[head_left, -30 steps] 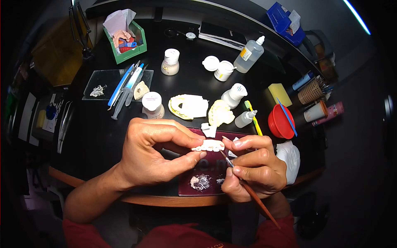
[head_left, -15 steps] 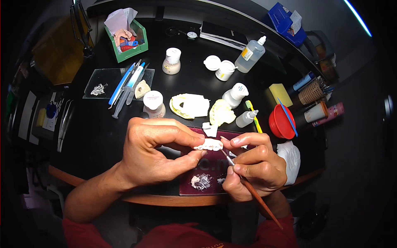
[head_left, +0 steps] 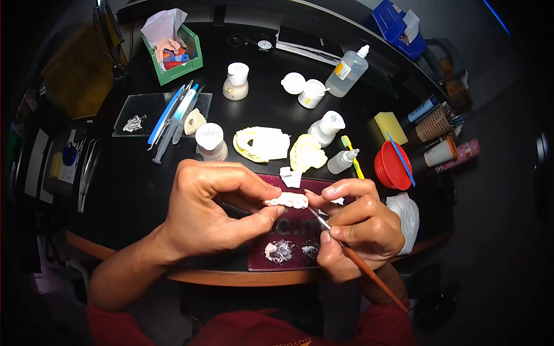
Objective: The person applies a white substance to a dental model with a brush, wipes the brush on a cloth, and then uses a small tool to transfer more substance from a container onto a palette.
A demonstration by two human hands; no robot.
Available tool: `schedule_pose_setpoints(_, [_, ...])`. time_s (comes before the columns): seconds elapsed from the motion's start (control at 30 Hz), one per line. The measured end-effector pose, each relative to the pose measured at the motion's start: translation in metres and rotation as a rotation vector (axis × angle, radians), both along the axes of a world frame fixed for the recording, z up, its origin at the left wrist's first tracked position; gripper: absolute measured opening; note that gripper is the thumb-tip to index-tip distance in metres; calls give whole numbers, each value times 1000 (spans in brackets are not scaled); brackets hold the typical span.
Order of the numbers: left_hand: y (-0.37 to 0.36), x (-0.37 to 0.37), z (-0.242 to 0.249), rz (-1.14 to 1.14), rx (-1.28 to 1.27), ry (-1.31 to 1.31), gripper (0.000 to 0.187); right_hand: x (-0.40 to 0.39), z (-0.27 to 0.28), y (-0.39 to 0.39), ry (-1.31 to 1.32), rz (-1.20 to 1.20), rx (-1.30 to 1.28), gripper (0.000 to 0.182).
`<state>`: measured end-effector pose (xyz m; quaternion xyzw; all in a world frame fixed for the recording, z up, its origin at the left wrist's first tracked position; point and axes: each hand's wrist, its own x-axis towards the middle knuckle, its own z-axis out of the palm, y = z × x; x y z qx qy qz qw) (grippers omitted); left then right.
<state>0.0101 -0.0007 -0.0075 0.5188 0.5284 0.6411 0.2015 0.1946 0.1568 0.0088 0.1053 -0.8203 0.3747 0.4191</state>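
Between thumb and index finger, my left hand (head_left: 216,210) pinches the left end of a small white row of model teeth (head_left: 291,200). My right hand (head_left: 360,230) grips a thin brush with a reddish-brown wooden handle (head_left: 369,273), its tip close to the right end of the teeth. Both hands are above a dark red mat (head_left: 257,254), where white smeared paste (head_left: 279,252) lies below the teeth. Just beyond my hands are a yellowish-white dental cast (head_left: 307,153) and a folded white piece (head_left: 290,177).
A white-capped jar (head_left: 211,143), another cast (head_left: 271,144) and a dropper bottle (head_left: 343,162) stand beyond the hands. To the right are a red bowl (head_left: 392,167) and white tissue (head_left: 405,222). Tools lie on a glass plate (head_left: 124,115) at left; a green bin (head_left: 183,70) stands behind.
The row of teeth has turned a little in my left hand's fingers. My right hand and the brush have shifted slightly, and the whole view has moved a little.
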Motion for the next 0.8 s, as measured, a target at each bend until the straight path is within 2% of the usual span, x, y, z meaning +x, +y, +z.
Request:
schedule_pose_setpoints(0.07, [-2,4,2,0,-69,-110,14,5,2,1,-18,-6,-64,23])
schedule_pose_setpoints(0.23, [0,3,-1,-1,-6,-137,13,46,-19,-15,56,-223,-162,22])
schedule_pose_setpoints(0.37, [-2,5,-1,-2,-34,-124,14,64,-36,-43,-217,-318,-186,20])
schedule_pose_setpoints(0.47, [-3,7,2,-2,-56,-118,14,67,-45,-53,-239,-417,-152,23])
schedule_pose_setpoints(0.8, [-4,7,2,11,-56,-89,14,65,-47,-53,-245,-478,-128,26])
